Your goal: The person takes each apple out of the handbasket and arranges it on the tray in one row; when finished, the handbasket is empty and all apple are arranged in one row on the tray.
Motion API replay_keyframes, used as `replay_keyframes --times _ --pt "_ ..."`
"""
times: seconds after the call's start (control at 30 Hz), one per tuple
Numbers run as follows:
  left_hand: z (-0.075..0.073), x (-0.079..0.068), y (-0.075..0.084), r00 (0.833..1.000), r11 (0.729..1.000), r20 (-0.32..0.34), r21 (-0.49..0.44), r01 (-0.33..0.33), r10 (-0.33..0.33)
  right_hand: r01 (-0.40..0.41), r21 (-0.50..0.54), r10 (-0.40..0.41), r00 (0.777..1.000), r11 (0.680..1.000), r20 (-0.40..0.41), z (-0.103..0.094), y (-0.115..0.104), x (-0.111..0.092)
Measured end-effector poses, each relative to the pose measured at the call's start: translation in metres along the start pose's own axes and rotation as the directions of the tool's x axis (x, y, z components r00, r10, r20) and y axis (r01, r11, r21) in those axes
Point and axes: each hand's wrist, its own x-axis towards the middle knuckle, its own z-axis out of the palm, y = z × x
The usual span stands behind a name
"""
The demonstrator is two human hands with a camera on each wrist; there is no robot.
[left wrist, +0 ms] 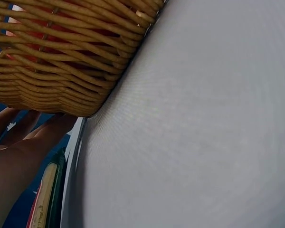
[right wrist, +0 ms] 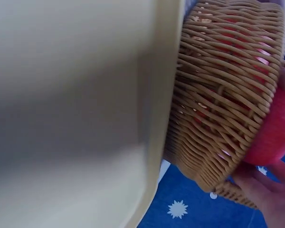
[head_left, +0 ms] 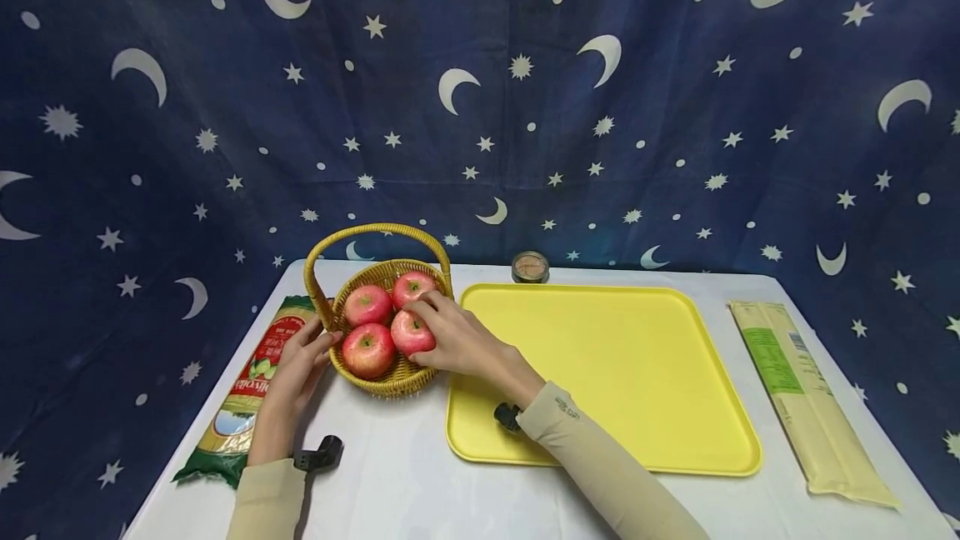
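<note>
Four round red-and-pink apples (head_left: 368,352) sit in one round, golden-brown wicker basket (head_left: 386,391) with an arched handle, placed at 10 o'clock on the white-covered table (head_left: 408,482); within it they lie near 11, 1, 4 and 7 o'clock. Of the two hands, the right hand (head_left: 463,342) grasps the 4 o'clock apple (head_left: 403,332), fingers over its top and thumb below; the left hand (head_left: 302,361) touches the basket's 9 o'clock side near the foot of the handle, and whether its fingers close round anything I cannot tell. There are two long packets: a glossy green, red and gold one (head_left: 255,382) at 9 o'clock, partly under the left forearm, and a flat cream one with a green label (head_left: 813,407) at 3 o'clock. One yellow rectangular tray (head_left: 600,357) has its left edge just beside the basket; one small, round, dark-rimmed container (head_left: 530,267) stands at 12 o'clock, by the table's back edge. Open white surface lies at 6 o'clock between the forearms, and a narrower strip separates the tray from the cream packet.
</note>
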Motion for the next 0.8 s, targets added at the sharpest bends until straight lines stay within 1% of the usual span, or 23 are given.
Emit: replay_keyframes --times 0.1,0.17,0.3,0.37,0.47,0.53,0.67,0.8 --pt "-0.002 0.001 0.0 1.0 1.0 0.006 0.018 0.003 -0.003 -0.01 0.088 0.012 0.999 0.996 -0.03 -0.006 -0.001 -0.004" --pt "-0.003 0.001 -0.001 1.0 1.0 0.01 0.029 0.008 -0.008 -0.018 0.16 0.025 0.999 0.987 -0.039 -0.011 -0.002 -0.007" --pt "-0.003 0.001 0.002 1.0 0.999 0.017 0.029 0.02 -0.02 -0.025 0.299 0.04 0.998 0.954 -0.045 -0.02 -0.003 -0.014" --pt "-0.002 0.001 0.003 1.0 1.0 0.017 0.019 0.017 -0.017 -0.021 0.347 0.043 0.998 0.938 -0.054 -0.024 -0.002 -0.018" --pt "-0.001 0.001 0.003 1.0 1.0 0.026 0.002 0.007 -0.007 -0.008 0.378 0.042 0.996 0.926 -0.083 -0.03 0.0 -0.027" --pt "-0.001 0.001 0.002 0.999 1.0 0.037 -0.008 -0.001 0.002 0.0 0.382 0.044 0.993 0.924 -0.106 -0.034 0.002 -0.033" --pt "0.0 0.001 0.002 0.999 1.0 0.047 -0.025 0.0 0.001 0.031 0.384 0.031 0.988 0.923 -0.154 -0.042 0.007 -0.044" --pt "-0.001 0.0 0.002 0.999 0.999 0.037 -0.034 0.01 -0.009 0.047 0.372 0.025 0.982 0.927 -0.187 -0.049 0.013 -0.056"
